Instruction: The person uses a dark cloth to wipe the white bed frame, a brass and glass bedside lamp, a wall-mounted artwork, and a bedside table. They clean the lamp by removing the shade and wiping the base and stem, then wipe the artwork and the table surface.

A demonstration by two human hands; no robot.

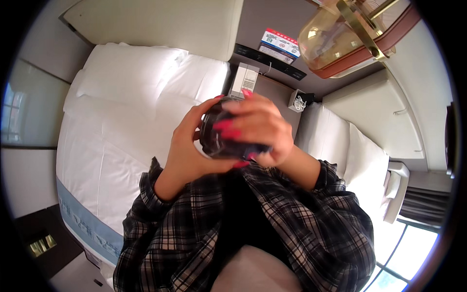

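A dark, glossy, rounded object (211, 137) is held up in front of my chest; blur and my fingers hide what it is. My left hand (189, 149) curves around its left side, the thumb along the lower edge and fingertips at the top. Over the object's right and upper part lies my right hand (264, 127), blurred, with pink-nailed fingers bent across the surface. How firmly the right fingers press cannot be told. Both sleeves belong to a plaid shirt (204, 211).
A bed with white bedding (105, 124) spreads to the left, a second bed (350, 153) to the right. Between them a bedside table (273, 95) bears a white telephone (246, 80) and a small box (297, 101). An amber glass lamp (332, 40) hangs at upper right.
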